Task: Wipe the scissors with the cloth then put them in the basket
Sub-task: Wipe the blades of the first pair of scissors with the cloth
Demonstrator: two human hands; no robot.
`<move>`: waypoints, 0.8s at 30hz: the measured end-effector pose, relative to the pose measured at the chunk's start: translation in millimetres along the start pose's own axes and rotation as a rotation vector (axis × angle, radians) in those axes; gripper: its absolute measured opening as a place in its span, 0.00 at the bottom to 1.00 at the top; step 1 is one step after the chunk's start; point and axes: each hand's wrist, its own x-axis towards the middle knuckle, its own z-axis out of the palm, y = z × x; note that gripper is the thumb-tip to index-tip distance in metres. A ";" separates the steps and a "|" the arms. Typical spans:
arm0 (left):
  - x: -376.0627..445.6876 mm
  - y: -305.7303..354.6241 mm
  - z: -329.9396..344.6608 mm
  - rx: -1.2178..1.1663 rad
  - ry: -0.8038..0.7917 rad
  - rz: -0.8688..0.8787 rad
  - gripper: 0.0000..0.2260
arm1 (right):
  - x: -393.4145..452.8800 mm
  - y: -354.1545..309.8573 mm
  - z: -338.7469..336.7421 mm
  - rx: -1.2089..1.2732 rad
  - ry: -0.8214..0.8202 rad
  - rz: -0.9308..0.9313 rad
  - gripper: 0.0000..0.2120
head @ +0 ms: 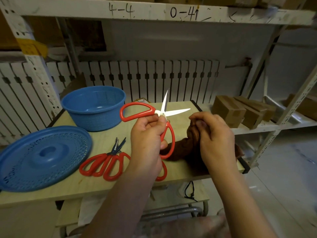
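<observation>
The left hand [147, 134] grips the scissors [161, 114] spread wide, exposing the blades; the right hand [212, 134] bunches the cloth [181, 148], probably ready to wipe.

Two handwritten marks in black stand on the front edge of the white metal shelf beam [154, 12] running across the top of the view. The left one reads "4-4" [121, 10]. The right one reads "0-4" followed by a stroke that looks like a "1" or an upward arrow [184, 13]; which of the two cannot be told. Further right on the same beam are a few loose black scribbles that form no readable characters. A yellow label [32, 47] on the perforated white upright at the left is too blurred to read.
</observation>
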 end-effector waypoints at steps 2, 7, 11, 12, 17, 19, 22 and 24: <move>-0.6 -0.6 0.4 0.008 0.003 0.004 0.05 | -1.5 -1.0 -1.5 -0.013 -0.022 -0.004 0.12; -1.9 -6.0 1.2 0.050 0.026 0.027 0.05 | -6.1 -14.9 -4.1 0.044 0.005 0.061 0.10; -6.6 -10.5 5.1 0.036 0.034 0.051 0.02 | -11.2 -25.5 3.0 0.064 0.066 0.032 0.02; -7.8 -11.2 5.9 0.033 0.036 0.050 0.01 | -12.2 -26.9 5.8 0.067 0.079 0.037 0.03; -13.6 -16.2 3.8 0.049 0.027 0.055 0.06 | -15.2 -30.0 17.3 0.054 0.148 0.014 0.05; -15.9 -18.7 4.0 0.044 0.031 0.088 0.05 | -15.5 -31.6 20.5 -0.005 0.180 0.002 0.07; -17.8 -20.7 5.3 0.013 0.051 0.097 0.03 | -16.7 -34.1 23.3 -0.084 0.243 -0.018 0.07; -18.3 -20.8 4.3 0.020 0.056 0.092 0.03 | -17.2 -34.1 24.1 -0.082 0.260 -0.004 0.07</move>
